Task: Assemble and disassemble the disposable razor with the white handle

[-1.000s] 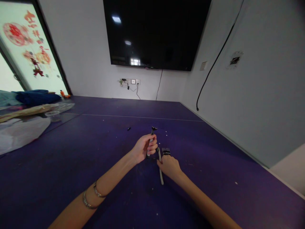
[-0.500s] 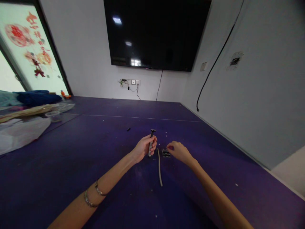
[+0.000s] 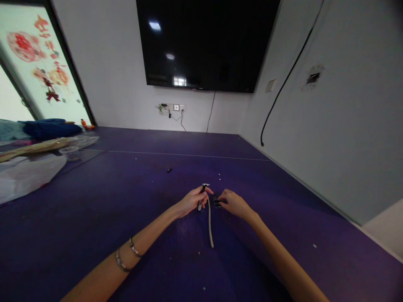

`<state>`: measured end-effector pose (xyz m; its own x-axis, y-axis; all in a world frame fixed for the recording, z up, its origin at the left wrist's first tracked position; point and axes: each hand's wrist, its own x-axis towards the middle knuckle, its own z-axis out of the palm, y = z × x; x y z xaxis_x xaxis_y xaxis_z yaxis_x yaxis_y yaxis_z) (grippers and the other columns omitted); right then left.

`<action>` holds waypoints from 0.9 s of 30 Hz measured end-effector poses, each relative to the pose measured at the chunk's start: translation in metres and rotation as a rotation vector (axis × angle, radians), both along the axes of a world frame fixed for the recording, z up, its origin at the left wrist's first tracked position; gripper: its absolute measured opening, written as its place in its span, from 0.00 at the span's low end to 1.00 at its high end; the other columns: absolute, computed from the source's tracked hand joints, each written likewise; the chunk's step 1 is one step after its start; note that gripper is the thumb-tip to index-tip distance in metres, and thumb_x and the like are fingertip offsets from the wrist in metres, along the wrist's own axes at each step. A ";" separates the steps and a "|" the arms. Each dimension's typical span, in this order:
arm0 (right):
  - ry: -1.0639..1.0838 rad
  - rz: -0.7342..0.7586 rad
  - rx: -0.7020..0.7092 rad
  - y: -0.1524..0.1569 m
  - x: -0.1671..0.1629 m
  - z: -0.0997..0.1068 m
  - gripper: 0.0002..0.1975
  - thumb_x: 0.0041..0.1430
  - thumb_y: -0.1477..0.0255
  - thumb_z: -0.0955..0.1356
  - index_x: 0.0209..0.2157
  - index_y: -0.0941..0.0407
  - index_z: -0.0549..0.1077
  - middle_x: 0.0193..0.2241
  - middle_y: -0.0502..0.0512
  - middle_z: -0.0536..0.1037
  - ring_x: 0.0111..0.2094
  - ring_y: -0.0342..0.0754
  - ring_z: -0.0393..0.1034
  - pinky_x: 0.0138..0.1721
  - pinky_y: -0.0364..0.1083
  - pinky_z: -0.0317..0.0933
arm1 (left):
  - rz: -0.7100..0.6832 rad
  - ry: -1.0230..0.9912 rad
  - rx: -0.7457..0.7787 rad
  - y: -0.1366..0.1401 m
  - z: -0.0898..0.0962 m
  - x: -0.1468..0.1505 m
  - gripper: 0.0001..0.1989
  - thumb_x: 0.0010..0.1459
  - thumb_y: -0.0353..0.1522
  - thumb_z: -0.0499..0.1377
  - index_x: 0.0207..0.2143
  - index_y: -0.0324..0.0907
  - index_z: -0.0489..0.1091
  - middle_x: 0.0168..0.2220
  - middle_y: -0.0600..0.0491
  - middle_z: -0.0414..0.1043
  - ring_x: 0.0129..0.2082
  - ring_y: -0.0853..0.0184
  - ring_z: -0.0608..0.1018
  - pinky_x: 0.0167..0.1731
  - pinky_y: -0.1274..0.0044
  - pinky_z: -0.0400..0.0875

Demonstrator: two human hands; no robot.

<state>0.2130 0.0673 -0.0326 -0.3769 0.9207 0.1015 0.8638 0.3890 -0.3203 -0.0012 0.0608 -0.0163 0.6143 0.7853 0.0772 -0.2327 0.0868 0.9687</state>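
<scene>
My left hand is closed around a slim silver-and-black razor. Its T-shaped head tilts up and away, above my fingers. Just to the right, my right hand reaches down with fingertips pinched over a small dark tray-like piece on the purple floor. What those fingertips hold, if anything, is too small to make out. Between the hands a short pale cord or tube lies lengthwise, its far end close to my left fingers.
A small black object lies farther off on the purple surface. White plastic bags and blue cloth are piled at the left. A TV hangs ahead, and a black cable dangles along the right wall.
My left hand has lowered slightly, and the razor now leans with its head nearer my right hand. The right fingertips have moved down and left over the dark tray-like piece.
</scene>
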 end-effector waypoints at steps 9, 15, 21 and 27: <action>0.034 -0.071 0.024 -0.003 -0.005 0.000 0.08 0.52 0.74 0.64 0.33 0.56 0.74 0.35 0.54 0.72 0.37 0.45 0.68 0.37 0.41 0.59 | 0.002 -0.032 -0.016 -0.002 -0.001 0.001 0.14 0.53 0.38 0.57 0.39 0.38 0.66 0.24 0.59 0.57 0.22 0.75 0.63 0.26 0.80 0.60; 0.215 -0.041 0.057 0.000 -0.002 0.005 0.07 0.52 0.74 0.64 0.30 0.57 0.74 0.30 0.53 0.75 0.32 0.45 0.68 0.36 0.43 0.60 | 0.107 -0.011 0.028 -0.001 -0.002 0.002 0.13 0.52 0.38 0.57 0.37 0.38 0.66 0.23 0.58 0.61 0.20 0.75 0.65 0.22 0.81 0.60; 0.665 -0.060 -0.128 -0.002 -0.014 0.020 0.10 0.51 0.69 0.65 0.32 0.60 0.75 0.25 0.53 0.77 0.25 0.43 0.71 0.28 0.42 0.66 | 0.338 -0.033 0.069 -0.003 -0.004 0.004 0.13 0.53 0.39 0.55 0.36 0.39 0.64 0.18 0.61 0.60 0.14 0.76 0.64 0.16 0.82 0.58; 0.877 -0.055 -0.230 -0.011 -0.026 0.032 0.12 0.48 0.72 0.67 0.35 0.62 0.76 0.25 0.53 0.78 0.22 0.43 0.72 0.26 0.43 0.69 | 0.447 -0.028 0.070 -0.003 -0.008 0.005 0.12 0.52 0.40 0.56 0.35 0.40 0.65 0.17 0.63 0.58 0.12 0.76 0.62 0.13 0.84 0.55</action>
<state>0.1866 0.0563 -0.0010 -0.2058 0.9681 0.1429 0.2886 0.1996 -0.9364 0.0040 0.0578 -0.0247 0.2130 0.9653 0.1511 -0.2583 -0.0936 0.9615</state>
